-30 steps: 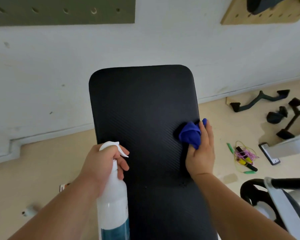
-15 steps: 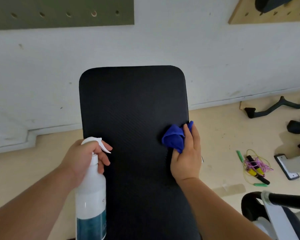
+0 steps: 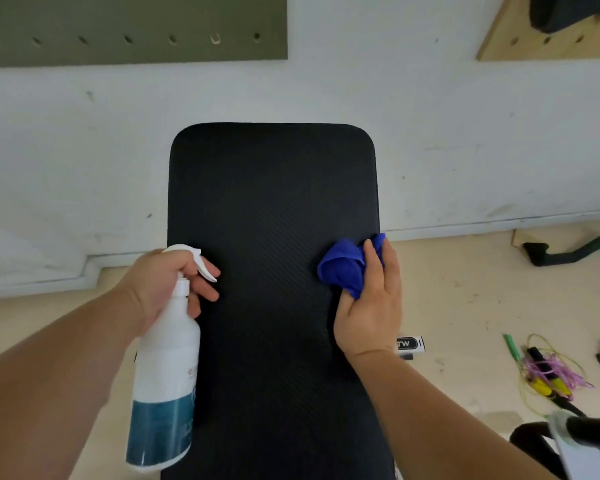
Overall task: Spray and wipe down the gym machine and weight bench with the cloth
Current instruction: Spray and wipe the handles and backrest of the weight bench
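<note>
A black padded weight bench (image 3: 271, 209) runs up the middle of the head view toward a white wall. My left hand (image 3: 163, 282) grips the neck of a white spray bottle (image 3: 167, 372) with a teal lower band, held at the pad's left edge with a finger by the trigger. My right hand (image 3: 371, 303) holds a bunched blue cloth (image 3: 343, 268) and presses it on the pad near the right edge. Part of a gym machine (image 3: 575, 445) shows at the bottom right corner.
On the beige floor to the right lie tangled cords with coloured handles (image 3: 544, 372), a black cable handle (image 3: 568, 251) and a small labelled bench foot (image 3: 409, 344). A green pegboard (image 3: 132, 26) and a wooden pegboard (image 3: 548, 39) hang on the wall.
The view has shifted, so the bench now sits more central. My right hand and the cloth stay at the pad's right edge; my left hand still holds the bottle at the left edge.
</note>
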